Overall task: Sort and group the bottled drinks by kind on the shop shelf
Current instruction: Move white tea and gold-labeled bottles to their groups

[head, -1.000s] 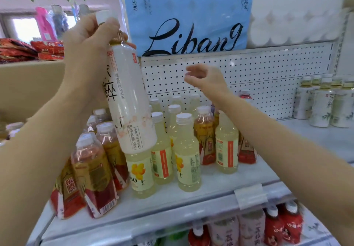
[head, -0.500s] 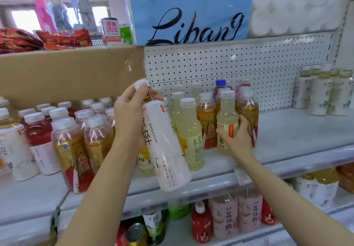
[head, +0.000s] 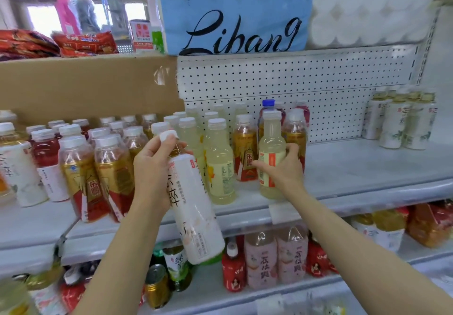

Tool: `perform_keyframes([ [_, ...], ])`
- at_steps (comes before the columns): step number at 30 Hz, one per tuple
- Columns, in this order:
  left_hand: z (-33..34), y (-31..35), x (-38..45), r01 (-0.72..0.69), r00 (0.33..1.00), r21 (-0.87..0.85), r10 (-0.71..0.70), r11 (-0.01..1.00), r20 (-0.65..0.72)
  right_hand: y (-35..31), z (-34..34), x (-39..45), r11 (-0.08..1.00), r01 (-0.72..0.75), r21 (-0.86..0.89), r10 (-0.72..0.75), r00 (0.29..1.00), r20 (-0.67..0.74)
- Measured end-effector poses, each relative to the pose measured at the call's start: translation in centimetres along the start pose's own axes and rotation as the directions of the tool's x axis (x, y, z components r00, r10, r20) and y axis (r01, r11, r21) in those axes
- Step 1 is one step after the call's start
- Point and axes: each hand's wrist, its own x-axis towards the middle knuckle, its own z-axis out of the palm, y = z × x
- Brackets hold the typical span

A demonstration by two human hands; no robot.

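Note:
My left hand (head: 153, 167) grips a tall white-sleeved tea bottle (head: 196, 214) by its neck, tilted, in front of the middle shelf (head: 367, 167). My right hand (head: 285, 170) is wrapped round a pale yellow drink bottle (head: 270, 152) with an orange-striped label that stands near the shelf's front. Beside it stand more pale yellow bottles (head: 219, 165) and amber bottles with red-gold labels (head: 245, 152). At the shelf's far right is a group of white-sleeved tea bottles (head: 402, 121).
Red and amber bottles (head: 81, 167) crowd the left part of the shelf, below a cardboard panel (head: 85, 84). A blue-capped bottle (head: 268, 103) stands at the back. The lower shelf holds pink and red bottles (head: 277, 258) and cans. Tissue packs sit above.
My left hand has lowered the white tea bottle from head height to shelf level. My right hand came down from mid-air and took hold of the pale yellow bottle.

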Motion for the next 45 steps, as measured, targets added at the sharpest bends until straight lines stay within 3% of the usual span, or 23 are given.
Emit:
perform_keyframes([
  [8, 1.8, -0.9, -3.7, -0.005, 1.000, 0.037, 0.006, 0.999, -0.024, 0.3, -0.4, -0.6, 0.988, 0.030, -0.153, -0.042, 0.996, -0.078],
  [15, 1.6, -0.7, -5.2, -0.058, 0.996, 0.130, 0.067, 0.990, -0.063, -0.3, 1.7, -0.5, 0.971, 0.038, -0.235, -0.050, 0.998, -0.045],
  [21, 1.3, -0.4, -4.6, -0.080, 0.994, 0.157, 0.091, 0.984, -0.062, 0.4, 1.5, -0.4, 0.975, 0.078, -0.206, -0.085, 0.996, -0.023],
  [25, 1.2, -0.6, -3.9, -0.079, 0.993, 0.138, 0.090, 0.987, -0.079, 1.8, -1.6, 0.6, 0.963, 0.239, -0.125, -0.265, 0.925, -0.273],
  [27, 1.4, -0.8, -3.7, -0.078, 0.993, 0.141, 0.090, 0.987, -0.080, 2.7, -3.4, 2.3, 0.964, 0.206, -0.166, -0.250, 0.913, -0.323],
  [30, 1.7, -1.4, -3.5, -0.078, 0.993, 0.152, 0.091, 0.985, -0.078, 4.4, -4.4, 4.2, 0.988, 0.100, -0.116, -0.117, 0.982, -0.150],
  [33, 1.8, -2.1, -3.6, -0.069, 0.993, 0.170, 0.084, 0.983, -0.079, 5.2, -3.7, 4.8, 0.990, 0.087, -0.110, -0.091, 0.995, -0.029],
  [42, -0.3, -1.6, -5.4, -0.063, 0.982, 0.222, 0.101, 0.973, -0.163, 4.9, -3.6, 6.0, 0.993, 0.043, -0.113, -0.040, 0.999, 0.028],
  [45, -1.1, -1.0, -6.4, -0.057, 0.976, 0.234, 0.103, 0.971, -0.190, 4.9, -4.5, 5.1, 0.995, 0.052, -0.080, -0.054, 0.998, -0.028],
])
